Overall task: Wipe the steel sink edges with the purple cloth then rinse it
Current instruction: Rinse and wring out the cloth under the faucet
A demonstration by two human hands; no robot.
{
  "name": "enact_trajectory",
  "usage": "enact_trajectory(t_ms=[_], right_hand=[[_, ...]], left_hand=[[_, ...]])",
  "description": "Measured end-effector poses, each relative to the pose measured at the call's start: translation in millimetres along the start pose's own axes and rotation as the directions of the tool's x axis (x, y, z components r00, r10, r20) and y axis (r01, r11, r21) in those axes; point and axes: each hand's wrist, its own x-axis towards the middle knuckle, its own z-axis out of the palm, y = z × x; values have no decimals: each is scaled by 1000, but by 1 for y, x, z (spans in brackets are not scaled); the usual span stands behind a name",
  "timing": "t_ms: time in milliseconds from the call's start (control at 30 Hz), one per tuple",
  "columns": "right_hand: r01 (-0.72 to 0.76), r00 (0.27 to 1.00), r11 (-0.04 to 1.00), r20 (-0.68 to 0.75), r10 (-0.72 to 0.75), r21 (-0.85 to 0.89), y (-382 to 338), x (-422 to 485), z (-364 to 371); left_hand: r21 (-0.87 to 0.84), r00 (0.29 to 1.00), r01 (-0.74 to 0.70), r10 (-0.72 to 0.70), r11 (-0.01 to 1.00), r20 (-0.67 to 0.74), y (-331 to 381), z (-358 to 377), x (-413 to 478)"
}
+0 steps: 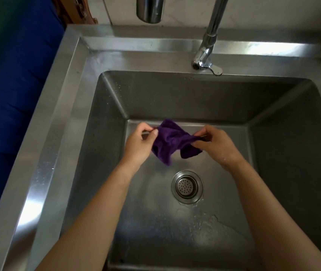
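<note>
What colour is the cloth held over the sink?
Deep purple, plain: the cloth, clearest in the head view.

The sink (44,153) is brushed steel, its flat rim at the left of the frame catching bright streaks, the basin walls duller and grey. The basin floor is wet and glossy near the perforated metal strainer (187,186). The tap (207,47) at upper right is polished chrome. The purple cloth (172,140) at centre looks soft, matt and fuzzy
</note>
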Motion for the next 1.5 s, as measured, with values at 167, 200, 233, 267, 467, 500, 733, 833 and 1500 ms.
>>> enact_trajectory(t_ms=[167, 200, 233, 267, 467, 500, 733, 833, 1500], right_hand=[[96, 988, 989, -107, -109, -116, -9, -10, -7], [114, 980, 983, -146, -134, -141, -10, -13, -8], [132, 970, 975, -181, -165, -181, -12, -16, -8], [159, 958, 963, -204, -204, -217, -13, -19, -9], [316, 933, 943, -211, -291, 101, -30, -22, -8], [324, 934, 934, -212, -289, 153, -32, -20, -6], [204, 967, 908, -219, -130, 365, -39, -13, 23], [343, 928, 939, -149, -342, -18, -31, -17, 24], [21, 947, 751, -228, -227, -660, -33, -24, 50]], left_hand=[[-321, 976, 199, -218, 926, -25, 10, 3, 3], [-394, 960, 259, -281, 882, 1, 16, 6, 3], [-461, 943, 306, -332, 833, 25, 22, 7, 2], [-505, 932, 327, -361, 799, 33, 27, 8, 2], [-423, 894, 414, -273, 806, 355, 27, 0, -6], [-414, 857, 453, -258, 790, 445, 28, 1, -9], [-644, 850, 479, -133, 597, 510, 29, 23, -25], [-648, 856, 494, -195, 580, 478, 29, 24, -29], [-516, 858, 410, -511, 752, -63, 47, 46, -53]])
